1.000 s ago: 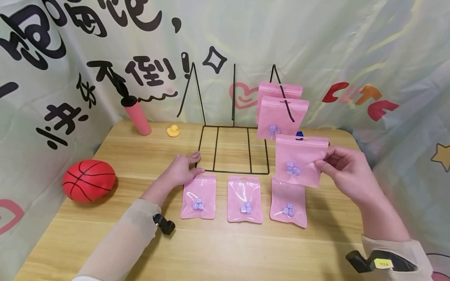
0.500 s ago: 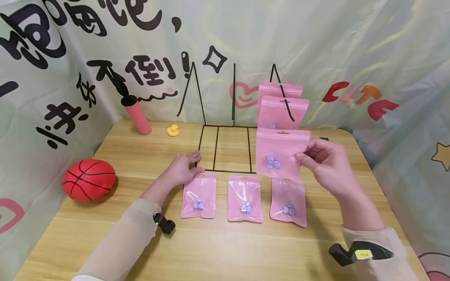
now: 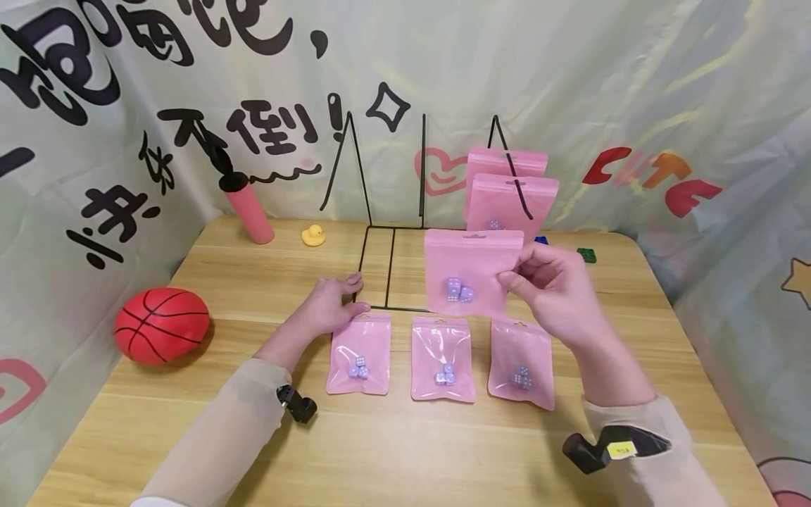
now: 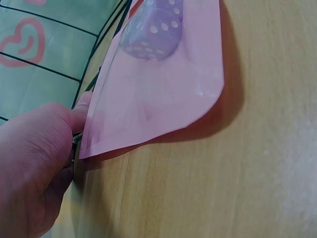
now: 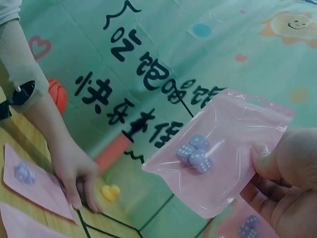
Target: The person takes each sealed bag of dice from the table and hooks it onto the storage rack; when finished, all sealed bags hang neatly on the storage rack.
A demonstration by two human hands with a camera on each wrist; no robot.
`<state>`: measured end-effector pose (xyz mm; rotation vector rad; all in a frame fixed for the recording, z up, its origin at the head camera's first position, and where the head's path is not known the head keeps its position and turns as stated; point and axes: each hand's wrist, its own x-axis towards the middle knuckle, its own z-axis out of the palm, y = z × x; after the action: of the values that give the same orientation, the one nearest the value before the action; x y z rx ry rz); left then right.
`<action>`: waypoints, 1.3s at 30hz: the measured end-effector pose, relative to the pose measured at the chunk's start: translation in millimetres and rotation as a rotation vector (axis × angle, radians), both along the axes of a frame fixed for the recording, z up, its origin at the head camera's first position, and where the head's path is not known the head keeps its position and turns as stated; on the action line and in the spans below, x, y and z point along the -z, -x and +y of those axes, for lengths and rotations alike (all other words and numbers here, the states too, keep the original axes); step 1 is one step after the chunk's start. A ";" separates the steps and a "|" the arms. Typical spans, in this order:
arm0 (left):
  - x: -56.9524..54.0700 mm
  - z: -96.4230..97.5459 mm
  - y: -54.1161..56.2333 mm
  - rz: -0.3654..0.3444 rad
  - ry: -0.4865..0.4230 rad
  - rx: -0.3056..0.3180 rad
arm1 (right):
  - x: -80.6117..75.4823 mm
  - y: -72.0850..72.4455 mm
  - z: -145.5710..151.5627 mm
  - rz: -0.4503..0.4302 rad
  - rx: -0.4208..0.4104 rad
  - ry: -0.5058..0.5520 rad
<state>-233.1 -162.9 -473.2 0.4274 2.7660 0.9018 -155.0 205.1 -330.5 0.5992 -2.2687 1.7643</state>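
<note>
A black wire display rack (image 3: 390,267) stands on the table, its left and middle hooks bare. Two pink zip bags (image 3: 510,197) hang from its right hook, one behind the other. My left hand (image 3: 326,306) grips the front left corner of the rack's base, thumb and fingers about the wire. By its right edge, my right hand (image 3: 557,292) pinches another pink zip bag (image 3: 475,264) upright before the rack, covering part of its base; lilac dice (image 5: 194,153) show inside. Three more such bags lie in front: left (image 3: 359,341), middle (image 3: 441,345) and right (image 3: 521,345).
Left of the rack sit a yellow rubber duck (image 3: 313,236) and a pink pump (image 3: 247,211) with a black top. A red ball (image 3: 161,325) rests at the left table edge. Small blue (image 3: 541,240) and green (image 3: 586,255) pieces lie behind the right hand. A printed cloth hangs behind.
My right hand has carried its bag leftward, from above the right lying bag to in front of the rack's middle. The left hand stays at the rack's corner.
</note>
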 end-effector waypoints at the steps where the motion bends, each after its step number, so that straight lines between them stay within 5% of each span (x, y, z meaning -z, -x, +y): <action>1: 0.2 -0.2 0.0 0.002 0.001 0.002 | -0.5 0.1 -3.6 0.003 -0.015 0.007; 9: 1.0 -1.9 1.6 0.019 0.006 0.020 | -2.5 6.4 -31.0 -0.004 -0.091 0.029; 39: 3.4 -3.3 2.7 0.019 0.003 0.020 | 15.6 46.2 -62.8 -0.039 -0.034 0.110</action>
<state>-235.8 -166.2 -476.6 0.4642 2.7743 0.8941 -201.3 142.2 -346.2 0.5903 -2.1810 1.9188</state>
